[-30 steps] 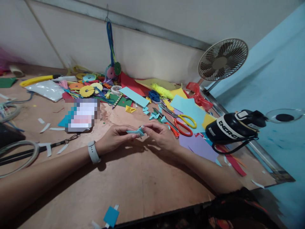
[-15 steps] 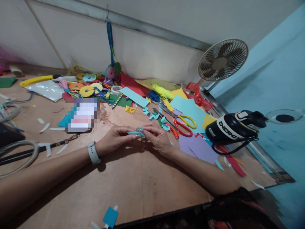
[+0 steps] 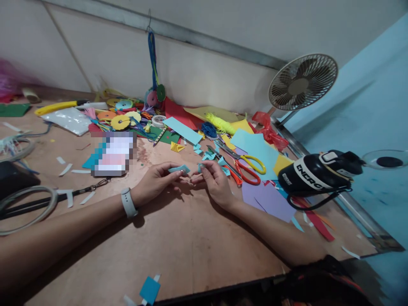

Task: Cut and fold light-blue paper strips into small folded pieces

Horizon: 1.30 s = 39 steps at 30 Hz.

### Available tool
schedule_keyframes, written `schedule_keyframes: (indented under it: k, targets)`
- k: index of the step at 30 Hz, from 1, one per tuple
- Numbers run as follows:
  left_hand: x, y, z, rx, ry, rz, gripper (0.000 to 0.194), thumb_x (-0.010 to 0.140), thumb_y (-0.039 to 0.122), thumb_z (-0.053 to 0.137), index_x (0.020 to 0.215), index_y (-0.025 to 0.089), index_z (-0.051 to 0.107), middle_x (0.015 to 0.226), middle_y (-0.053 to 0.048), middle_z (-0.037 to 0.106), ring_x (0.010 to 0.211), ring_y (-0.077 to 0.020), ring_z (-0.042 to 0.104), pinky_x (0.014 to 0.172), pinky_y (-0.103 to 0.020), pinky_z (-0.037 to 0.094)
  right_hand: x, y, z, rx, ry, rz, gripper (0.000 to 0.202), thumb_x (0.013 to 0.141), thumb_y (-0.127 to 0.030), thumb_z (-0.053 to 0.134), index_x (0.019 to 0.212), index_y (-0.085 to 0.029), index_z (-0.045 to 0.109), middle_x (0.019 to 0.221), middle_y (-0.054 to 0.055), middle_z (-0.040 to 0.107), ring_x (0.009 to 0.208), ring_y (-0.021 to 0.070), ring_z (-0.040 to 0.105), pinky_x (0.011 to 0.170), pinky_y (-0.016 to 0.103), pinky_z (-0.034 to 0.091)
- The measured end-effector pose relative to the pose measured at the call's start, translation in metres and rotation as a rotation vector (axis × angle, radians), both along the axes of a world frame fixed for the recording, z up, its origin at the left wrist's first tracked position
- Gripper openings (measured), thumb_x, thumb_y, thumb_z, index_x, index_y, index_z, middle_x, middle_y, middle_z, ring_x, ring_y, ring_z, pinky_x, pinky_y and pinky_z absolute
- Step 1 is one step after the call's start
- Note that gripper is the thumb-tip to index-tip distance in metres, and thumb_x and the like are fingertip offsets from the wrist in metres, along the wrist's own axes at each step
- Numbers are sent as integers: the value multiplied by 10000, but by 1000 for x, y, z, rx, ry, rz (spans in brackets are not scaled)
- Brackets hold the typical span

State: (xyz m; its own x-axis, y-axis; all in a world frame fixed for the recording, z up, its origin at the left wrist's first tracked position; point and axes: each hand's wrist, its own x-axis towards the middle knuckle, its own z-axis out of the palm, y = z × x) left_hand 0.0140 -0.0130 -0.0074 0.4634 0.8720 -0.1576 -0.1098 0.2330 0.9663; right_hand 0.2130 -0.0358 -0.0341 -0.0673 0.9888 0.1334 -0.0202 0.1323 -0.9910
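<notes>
Between the thumb and fingers of my left hand [image 3: 162,177] is a folded light-blue paper piece [image 3: 179,169]. My right hand [image 3: 216,182] pinches a smaller light-blue paper bit [image 3: 200,167], mostly covered by its fingers. A narrow gap lies between the two hands, just above the wooden table [image 3: 178,242]. Beyond my right hand lie light-blue paper scraps [image 3: 208,155], scissors with yellow handles [image 3: 253,164] and scissors with orange-red handles [image 3: 248,175]. A folded yellow paper piece [image 3: 177,147] sits farther back.
A pixelated phone [image 3: 114,154] lies at left, beside a tape ring [image 3: 47,208]. Purple paper [image 3: 267,199] and a black bottle [image 3: 310,172] are at right. Yarn, paper discs [image 3: 120,122] and coloured sheets line the wall. A fan [image 3: 302,83] stands at the back right.
My hands have moved apart. The light-blue paper that both held together now shows as separate pieces, one in each hand. The whole view has shifted slightly.
</notes>
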Motion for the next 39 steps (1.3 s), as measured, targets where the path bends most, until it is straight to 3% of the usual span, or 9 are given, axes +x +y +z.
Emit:
schedule_keyframes:
  k: [7, 14, 22, 39]
  targets:
    - [-1, 0, 0, -14, 29, -31, 318, 807, 387, 773, 994, 137, 717, 946, -81, 757, 856, -179, 722, 656, -223, 580, 2, -1, -3, 247, -136, 17, 286, 974, -415, 522, 1216, -263, 543, 841, -27, 571, 674, 82, 615, 645, 237, 556]
    - [-2, 1, -1, -11, 12, -51, 357, 774, 422, 797, 1000, 154, 725, 959, -76, 762, 881, -189, 733, 667, -228, 595, 3, -1, -7, 256, -131, 17, 255, 975, -425, 524, 1157, -250, 561, 824, -26, 583, 645, 81, 582, 596, 225, 516]
    - [-1, 0, -1, 42, 30, -50, 345, 775, 426, 794, 997, 170, 736, 949, -69, 766, 836, -185, 735, 672, -245, 605, 4, -4, -7, 347, -225, 33, 248, 997, -397, 479, 1174, -254, 577, 1003, 27, 619, 704, 92, 593, 633, 250, 525]
    - [-3, 2, -1, 228, 87, -103, 279, 828, 405, 736, 977, 170, 750, 975, -71, 771, 846, -187, 731, 699, -253, 616, 3, -6, -4, 350, -298, 22, 293, 1002, -422, 467, 1188, -235, 595, 926, 23, 632, 685, 98, 603, 614, 239, 510]
